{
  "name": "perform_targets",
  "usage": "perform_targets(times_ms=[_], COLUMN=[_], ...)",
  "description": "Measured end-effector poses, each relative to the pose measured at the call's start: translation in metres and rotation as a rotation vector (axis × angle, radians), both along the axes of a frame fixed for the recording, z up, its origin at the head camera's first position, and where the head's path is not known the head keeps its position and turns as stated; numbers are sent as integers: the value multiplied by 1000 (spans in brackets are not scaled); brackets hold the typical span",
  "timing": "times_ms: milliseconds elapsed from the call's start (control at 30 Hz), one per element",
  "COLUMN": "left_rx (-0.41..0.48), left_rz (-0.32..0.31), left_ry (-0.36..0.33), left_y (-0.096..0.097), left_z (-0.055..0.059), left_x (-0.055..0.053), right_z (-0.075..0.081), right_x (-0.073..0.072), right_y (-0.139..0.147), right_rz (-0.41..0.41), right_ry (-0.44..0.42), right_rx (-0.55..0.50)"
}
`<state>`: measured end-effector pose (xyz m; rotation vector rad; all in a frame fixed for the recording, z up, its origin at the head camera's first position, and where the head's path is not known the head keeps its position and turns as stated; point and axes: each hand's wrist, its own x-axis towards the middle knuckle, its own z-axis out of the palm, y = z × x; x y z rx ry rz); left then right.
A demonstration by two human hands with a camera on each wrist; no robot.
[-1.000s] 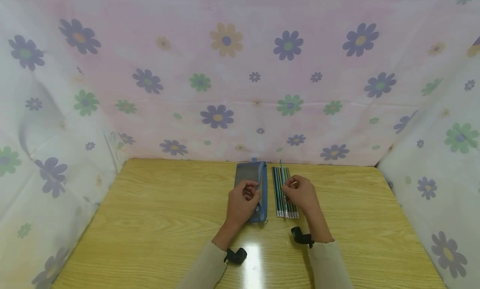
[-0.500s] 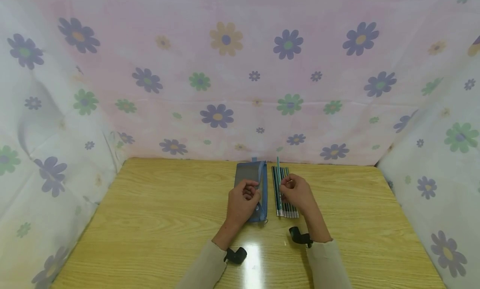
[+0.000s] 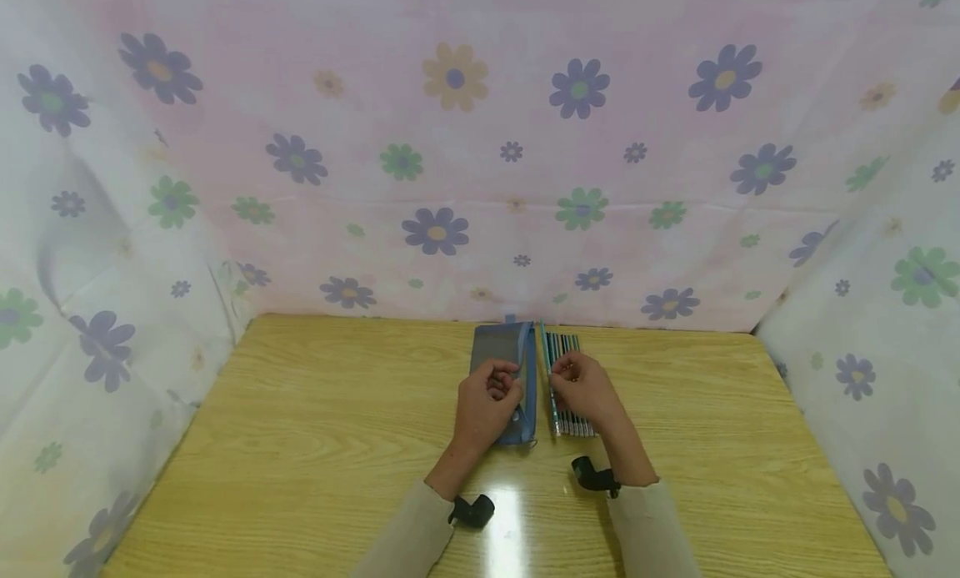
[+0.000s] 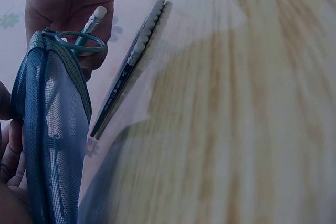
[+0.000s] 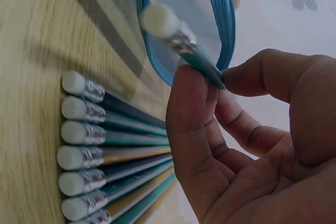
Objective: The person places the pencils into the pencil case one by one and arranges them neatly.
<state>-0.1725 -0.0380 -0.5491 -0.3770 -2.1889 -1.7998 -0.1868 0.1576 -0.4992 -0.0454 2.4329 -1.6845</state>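
Observation:
My right hand point(image 3: 591, 392) pinches one teal pencil point(image 3: 544, 344) between thumb and fingertips, above the table at the left side of a row of pencils point(image 3: 567, 344). In the right wrist view this pencil point(image 5: 202, 64) has its white eraser end towards the camera. A blue mesh zip pencil case point(image 3: 495, 342) lies left of the row. With thumb and fingers my left hand point(image 3: 486, 404) holds the case by its edge. The left wrist view shows the case's mesh side point(image 4: 65, 119), with the teal pencil's eraser point(image 4: 100, 12) behind its pull loop point(image 4: 86, 49).
Flowered cloth point(image 3: 517, 128) hangs behind the wooden table point(image 3: 322, 411) and along both its sides. The row's pencils, dark, teal and gold, lie side by side with their white erasers point(image 5: 73, 132) at the near end. Each wrist wears a black camera point(image 3: 472, 512).
My right hand has carried the teal pencil leftwards, from over the row to its left side near the case. The left hand and the case stay in place.

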Motion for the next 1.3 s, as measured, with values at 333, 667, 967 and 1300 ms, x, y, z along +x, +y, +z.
perform_targets(times_ms=[333,667,967,1300], left_rx=[-2,0,3,-5], left_rz=[-4,4,8,-14], left_ry=[9,-6,5,4], left_y=[1,1,3,4], left_z=[0,-1,-1,-1], left_x=[0,0,0,1], right_z=[0,-10,-9,-9], right_x=[2,1,3,3], right_y=[-13,-26,-29,-33], right_rz=[-51,-105,-125,-131], right_ry=[-9,-16,20,-3], right_rx=[-23,5,43,-43])
